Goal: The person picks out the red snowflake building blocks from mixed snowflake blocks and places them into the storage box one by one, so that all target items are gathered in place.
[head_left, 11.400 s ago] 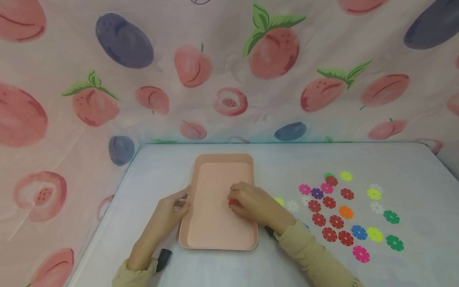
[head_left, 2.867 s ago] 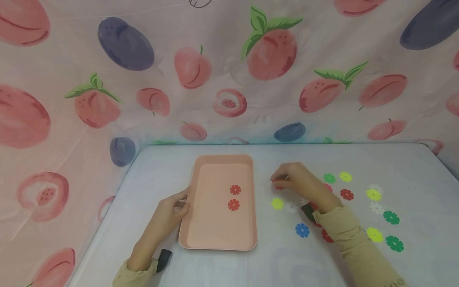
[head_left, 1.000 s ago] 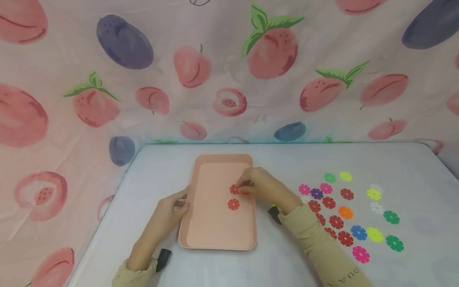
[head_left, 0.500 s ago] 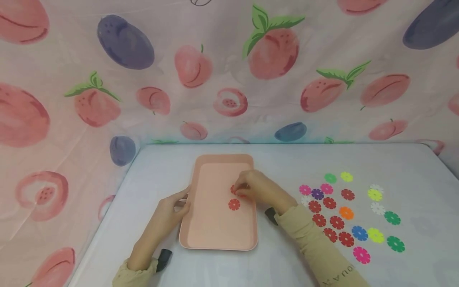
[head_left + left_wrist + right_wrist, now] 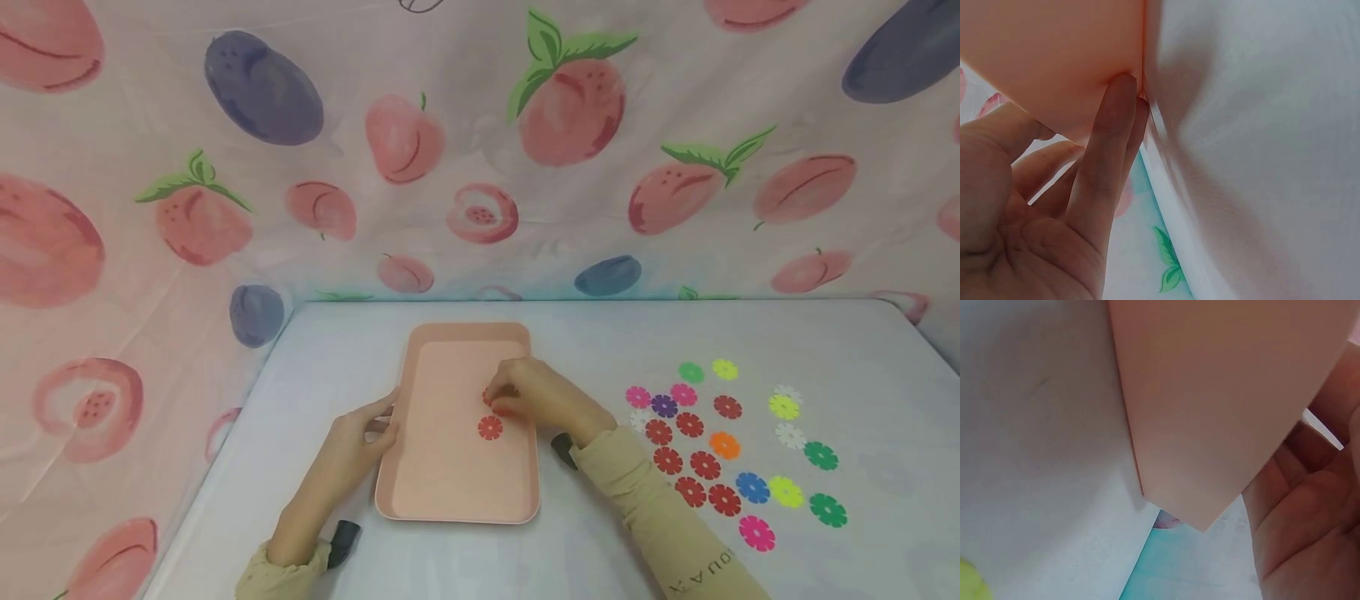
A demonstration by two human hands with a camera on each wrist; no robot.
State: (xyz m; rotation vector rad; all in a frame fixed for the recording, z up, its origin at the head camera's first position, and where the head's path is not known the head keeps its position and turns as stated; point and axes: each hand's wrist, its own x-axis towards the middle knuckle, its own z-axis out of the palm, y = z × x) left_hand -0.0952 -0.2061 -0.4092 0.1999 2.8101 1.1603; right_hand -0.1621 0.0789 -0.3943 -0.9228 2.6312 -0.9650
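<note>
A shallow pink tray (image 5: 435,467) lies lengthwise away from me in the head view. My left hand (image 5: 356,433) holds its left rim; in the left wrist view several fingertips (image 5: 1121,94) press the outer wall, with the thumb by the rim. Over the tray's right side, my right hand (image 5: 536,396) pinches a red notched plastic disc (image 5: 504,409), mostly hidden by the fingers. One red disc (image 5: 490,428) lies flat just below them, and another (image 5: 487,397) peeks out at their left. The right wrist view shows the tray's outer wall (image 5: 1210,412) and part of my right palm.
Right of the tray, several loose notched discs lie scattered on the white table (image 5: 600,550): red (image 5: 705,465), orange (image 5: 724,445), blue (image 5: 752,487), green (image 5: 827,510), purple (image 5: 663,406) and others. A fruit-print cloth (image 5: 480,75) rises behind the table.
Two red discs have come to lie in the tray. My right hand has carried a third leftward from the table to beside them, then shifted slightly. The left hand keeps its place.
</note>
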